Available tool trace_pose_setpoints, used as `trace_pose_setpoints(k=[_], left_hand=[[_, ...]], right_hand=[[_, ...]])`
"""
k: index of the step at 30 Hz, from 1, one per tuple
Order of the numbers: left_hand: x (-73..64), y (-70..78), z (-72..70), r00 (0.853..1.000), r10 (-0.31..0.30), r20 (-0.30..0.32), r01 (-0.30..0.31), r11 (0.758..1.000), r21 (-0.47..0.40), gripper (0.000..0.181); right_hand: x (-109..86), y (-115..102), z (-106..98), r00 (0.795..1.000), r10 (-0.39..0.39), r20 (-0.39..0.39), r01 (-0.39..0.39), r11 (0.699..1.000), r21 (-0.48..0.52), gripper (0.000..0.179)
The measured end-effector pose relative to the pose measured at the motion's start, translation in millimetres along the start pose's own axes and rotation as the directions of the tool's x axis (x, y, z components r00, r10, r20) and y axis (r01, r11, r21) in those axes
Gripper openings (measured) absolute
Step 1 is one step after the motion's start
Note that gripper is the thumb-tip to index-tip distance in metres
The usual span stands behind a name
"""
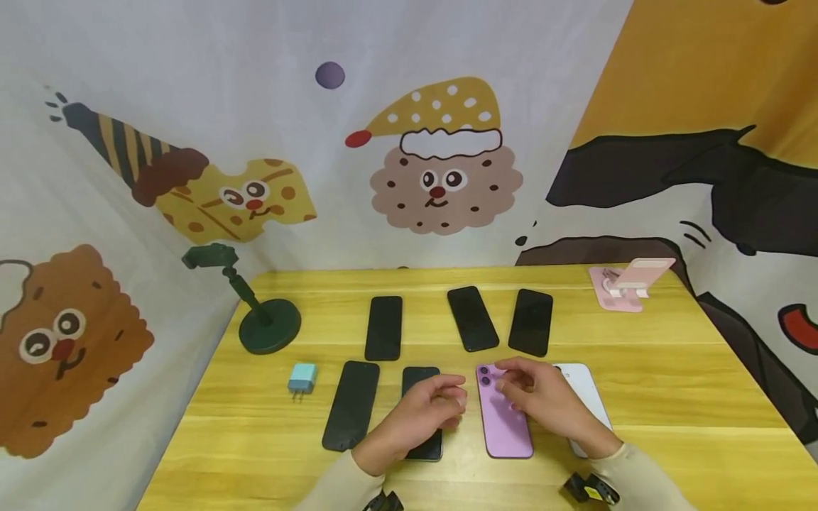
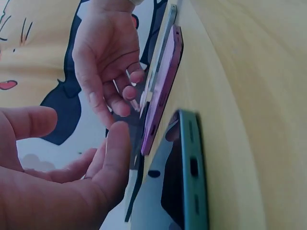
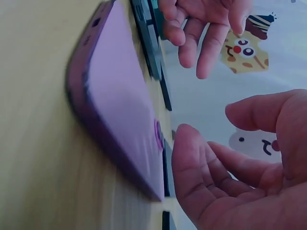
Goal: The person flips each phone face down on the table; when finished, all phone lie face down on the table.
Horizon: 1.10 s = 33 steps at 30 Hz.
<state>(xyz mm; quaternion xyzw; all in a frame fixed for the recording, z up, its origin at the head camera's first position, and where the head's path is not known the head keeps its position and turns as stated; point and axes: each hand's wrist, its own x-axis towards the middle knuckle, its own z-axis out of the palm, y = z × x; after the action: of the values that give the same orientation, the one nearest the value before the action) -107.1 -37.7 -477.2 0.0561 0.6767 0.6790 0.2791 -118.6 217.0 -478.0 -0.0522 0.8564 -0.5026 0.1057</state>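
Three phones lie behind four others on the table.

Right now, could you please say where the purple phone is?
In the head view, the purple phone lies right of centre, left of the white phone.

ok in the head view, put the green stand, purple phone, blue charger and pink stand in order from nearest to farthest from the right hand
1. Purple phone, partly covered by the right hand
2. Pink stand, at the back right
3. Blue charger, over on the left
4. Green stand, at the back left, beyond the charger
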Motion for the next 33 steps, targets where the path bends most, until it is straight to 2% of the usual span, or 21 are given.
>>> trace_pose_setpoints(k=[6,11,15,22,25,33], left_hand=[[-12.6,-2.1,-15.6,0.998,0.033,-0.06,-0.033,0.999,-0.001,0.047],[-20.6,-3.1,-28.1,0.993,0.032,-0.109,-0.036,0.999,-0.033,0.044],[-26.2,-3.8,-38.8,0.988,0.028,-0.152,-0.032,0.999,-0.021,0.045],[-34.4,-8.0,-55.4,0.973,0.016,-0.231,-0.009,1.0,0.03,0.049],[-36.8,-9.8,-59.0,0.968,0.006,-0.25,0.003,0.999,0.036,0.052],[-40.2,-10.8,-60.6,0.971,-0.013,-0.239,0.031,0.997,0.069,0.058]], right_hand=[[9.4,-8,15,0.999,-0.037,0.02,0.036,0.997,0.066,0.035],[14.3,-15,28,0.994,-0.093,0.059,0.088,0.993,0.084,0.036],[19.5,-19,38,0.988,-0.119,0.099,0.106,0.986,0.126,0.039],[27.9,-18,57,0.985,-0.102,0.142,0.066,0.97,0.235,0.04],[30.8,-19,65,0.986,-0.088,0.142,0.052,0.97,0.239,0.039],[31.8,-23,75,0.985,-0.028,0.17,-0.014,0.97,0.243,0.04]])
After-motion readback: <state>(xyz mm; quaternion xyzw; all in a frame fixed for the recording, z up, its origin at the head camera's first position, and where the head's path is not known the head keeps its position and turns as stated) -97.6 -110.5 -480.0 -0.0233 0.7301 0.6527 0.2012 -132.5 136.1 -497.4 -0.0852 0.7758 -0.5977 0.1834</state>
